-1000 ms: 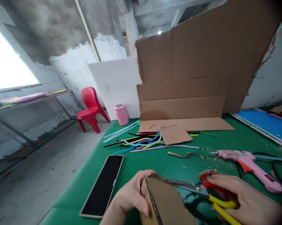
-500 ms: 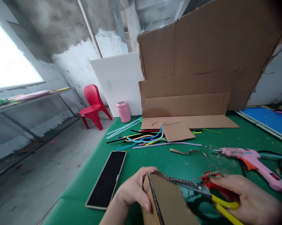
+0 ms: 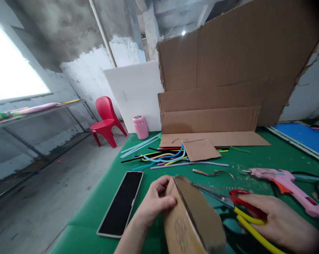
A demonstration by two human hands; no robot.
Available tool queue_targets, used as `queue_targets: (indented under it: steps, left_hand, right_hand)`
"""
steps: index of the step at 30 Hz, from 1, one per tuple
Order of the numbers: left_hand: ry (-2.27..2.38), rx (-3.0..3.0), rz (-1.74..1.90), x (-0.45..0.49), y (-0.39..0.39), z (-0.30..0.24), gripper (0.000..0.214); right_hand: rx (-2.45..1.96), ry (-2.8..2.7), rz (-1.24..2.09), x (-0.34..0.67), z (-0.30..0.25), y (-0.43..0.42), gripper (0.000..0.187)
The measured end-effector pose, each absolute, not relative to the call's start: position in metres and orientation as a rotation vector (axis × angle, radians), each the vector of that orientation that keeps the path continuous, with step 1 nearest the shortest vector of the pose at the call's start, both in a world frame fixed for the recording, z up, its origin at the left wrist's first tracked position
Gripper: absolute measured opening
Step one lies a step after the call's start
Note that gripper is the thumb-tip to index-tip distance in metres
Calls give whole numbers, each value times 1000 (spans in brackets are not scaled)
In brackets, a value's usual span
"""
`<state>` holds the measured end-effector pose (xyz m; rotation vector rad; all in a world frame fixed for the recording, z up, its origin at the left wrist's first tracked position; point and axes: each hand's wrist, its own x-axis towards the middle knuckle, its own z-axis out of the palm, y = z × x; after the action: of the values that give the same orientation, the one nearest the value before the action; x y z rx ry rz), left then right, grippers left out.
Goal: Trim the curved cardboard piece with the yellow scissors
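My left hand [image 3: 155,203] grips the upper left corner of a folded brown cardboard piece [image 3: 182,224], thumb on its near face. A faint printed mark shows on that face. In my right hand [image 3: 278,220] is a pair of scissors [image 3: 217,197] with red and yellow handles. Their blades point left at the far top edge of the cardboard, where a thin corrugated strip [image 3: 214,188] runs along them. Whether the blades touch the cardboard at this instant I cannot tell. The fingers of my right hand are partly hidden by the handles.
A phone [image 3: 120,204] lies left of my hands. Beyond are several coloured pipe cleaners [image 3: 172,155], a small cardboard square [image 3: 201,150] and a pink jar [image 3: 140,127]. A pink glue gun [image 3: 289,183] lies right. Large cardboard [image 3: 223,67] stands behind.
My left hand has raised and tilted the cardboard, so more of its printed near face shows. The scissors have shifted slightly left and up, and the corrugated strip lies flatter behind them.
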<state>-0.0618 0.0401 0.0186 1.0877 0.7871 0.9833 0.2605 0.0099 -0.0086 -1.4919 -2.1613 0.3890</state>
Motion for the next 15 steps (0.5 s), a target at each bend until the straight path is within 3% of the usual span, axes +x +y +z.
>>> queue_targets:
  steps: [2,4,10,15]
  left_hand:
    - [902,1125,1151,-59,42,18,46]
    - [970,1168,1287,-56,41,16,47]
    - [899,1420,1421,-44,25,13,93]
    - [1377,2000,1443,-36,16,10,111]
  right_hand:
    - [-1562,-2185,453,263,-11,12,31]
    - [-1626,-2159,513,265,-12,14,34]
    - [-1594,-2096,639,261,-6,15,38]
    - [-1618,-2091,678,259,-3,15,40]
